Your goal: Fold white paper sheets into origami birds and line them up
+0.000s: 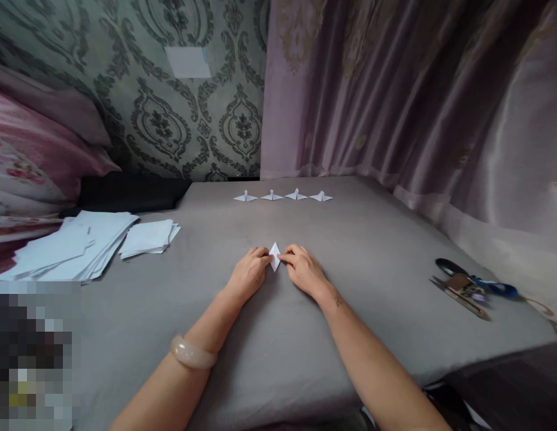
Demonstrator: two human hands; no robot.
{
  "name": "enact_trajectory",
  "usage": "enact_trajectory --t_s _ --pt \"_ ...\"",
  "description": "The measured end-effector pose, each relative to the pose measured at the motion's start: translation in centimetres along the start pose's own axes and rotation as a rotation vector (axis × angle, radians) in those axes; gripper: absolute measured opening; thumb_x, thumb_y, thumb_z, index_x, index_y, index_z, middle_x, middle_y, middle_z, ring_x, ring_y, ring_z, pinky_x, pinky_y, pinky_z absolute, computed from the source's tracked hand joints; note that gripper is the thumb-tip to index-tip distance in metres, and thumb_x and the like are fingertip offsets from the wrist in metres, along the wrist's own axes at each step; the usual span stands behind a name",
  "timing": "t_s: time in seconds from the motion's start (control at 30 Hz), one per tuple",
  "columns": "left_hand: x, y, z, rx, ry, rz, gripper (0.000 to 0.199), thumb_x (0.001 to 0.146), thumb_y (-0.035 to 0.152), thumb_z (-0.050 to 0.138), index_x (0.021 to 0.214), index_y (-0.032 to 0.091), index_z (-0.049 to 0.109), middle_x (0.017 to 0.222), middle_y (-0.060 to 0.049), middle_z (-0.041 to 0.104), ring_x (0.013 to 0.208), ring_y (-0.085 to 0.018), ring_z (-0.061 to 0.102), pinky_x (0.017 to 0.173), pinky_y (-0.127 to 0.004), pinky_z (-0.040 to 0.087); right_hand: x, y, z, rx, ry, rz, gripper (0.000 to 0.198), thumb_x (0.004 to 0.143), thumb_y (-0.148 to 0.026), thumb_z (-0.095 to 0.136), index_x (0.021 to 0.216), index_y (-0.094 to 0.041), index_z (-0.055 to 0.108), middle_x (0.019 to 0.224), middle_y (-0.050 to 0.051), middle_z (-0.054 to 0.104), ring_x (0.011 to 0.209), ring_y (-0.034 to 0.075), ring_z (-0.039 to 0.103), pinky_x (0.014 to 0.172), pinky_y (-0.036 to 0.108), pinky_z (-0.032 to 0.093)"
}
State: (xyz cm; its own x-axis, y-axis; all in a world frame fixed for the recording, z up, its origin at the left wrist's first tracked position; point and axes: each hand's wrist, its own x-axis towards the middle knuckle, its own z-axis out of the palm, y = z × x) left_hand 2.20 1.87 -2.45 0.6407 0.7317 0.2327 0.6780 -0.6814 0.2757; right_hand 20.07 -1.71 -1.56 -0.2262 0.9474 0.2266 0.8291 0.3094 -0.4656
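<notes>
A small white folded paper (275, 257), diamond-shaped with a crease down its middle, lies on the grey cloth in front of me. My left hand (253, 269) has its fingers curled in, thumb and forefinger at the paper's left corner. From the other side, my right hand (304, 268) holds the right corner with bent fingers. The undersides of both hands are hidden. Farther back, several white paper cranes (272, 196) stand in a row with their wings spread.
A loose pile of white paper sheets (72, 245) lies at the left, beside a stack of smaller squares (148, 237). Behind them is a folded black cloth (130, 191). Scissors (460, 299) and a blue strap (498, 288) lie at the right, near the curtain (395, 108).
</notes>
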Motion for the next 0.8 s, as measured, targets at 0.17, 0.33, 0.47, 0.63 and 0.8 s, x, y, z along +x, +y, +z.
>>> enact_trajectory --t_s 0.17,0.33,0.47,0.63,0.8 --pt "-0.6 -0.5 -0.4 0.007 0.033 -0.104 0.038 0.085 0.006 0.036 0.098 0.018 0.070 0.098 -0.009 0.062 0.090 -0.021 0.055 0.080 -0.031 0.047 0.1 0.3 -0.2 -0.030 -0.005 0.027 0.042 0.082 -0.005 0.044 0.108 -0.026 0.069 0.105 0.005 0.061 0.096 0.017 0.053 0.086 0.028 0.042" --pt "-0.8 -1.3 -0.4 -0.095 0.100 -0.161 0.036 0.083 0.007 0.037 0.092 0.018 0.070 0.097 -0.008 0.064 0.092 -0.020 0.057 0.083 -0.030 0.048 0.1 0.3 -0.2 -0.020 -0.005 0.032 0.042 0.082 -0.005 0.045 0.107 -0.026 0.069 0.104 0.005 0.061 0.096 0.017 0.053 0.087 0.028 0.042" --pt "-0.4 -1.2 0.1 -0.195 0.181 -0.090 0.036 0.081 0.004 0.037 0.097 0.017 0.066 0.101 -0.008 0.063 0.095 -0.018 0.058 0.087 -0.029 0.046 0.2 0.2 -0.2 -0.028 0.005 0.026 0.040 0.082 -0.006 0.045 0.106 -0.026 0.070 0.103 0.005 0.061 0.095 0.017 0.053 0.087 0.028 0.042" --pt "0.0 -0.4 0.5 -0.226 0.087 0.069 0.033 0.088 0.010 0.037 0.105 0.019 0.064 0.105 -0.009 0.062 0.096 -0.019 0.056 0.087 -0.031 0.046 0.5 0.6 0.1 0.061 0.046 0.053 0.037 0.082 -0.007 0.045 0.102 -0.025 0.070 0.099 0.004 0.063 0.093 0.016 0.056 0.086 0.027 0.043" --pt "0.0 -0.1 0.1 -0.145 0.053 0.072 0.031 0.094 0.019 0.034 0.103 0.017 0.064 0.103 -0.009 0.061 0.098 -0.020 0.054 0.088 -0.032 0.045 1.1 1.5 1.0 0.175 0.153 0.183 0.025 0.078 -0.009 0.048 0.088 -0.019 0.069 0.090 0.004 0.064 0.081 0.013 0.059 0.079 0.025 0.045"
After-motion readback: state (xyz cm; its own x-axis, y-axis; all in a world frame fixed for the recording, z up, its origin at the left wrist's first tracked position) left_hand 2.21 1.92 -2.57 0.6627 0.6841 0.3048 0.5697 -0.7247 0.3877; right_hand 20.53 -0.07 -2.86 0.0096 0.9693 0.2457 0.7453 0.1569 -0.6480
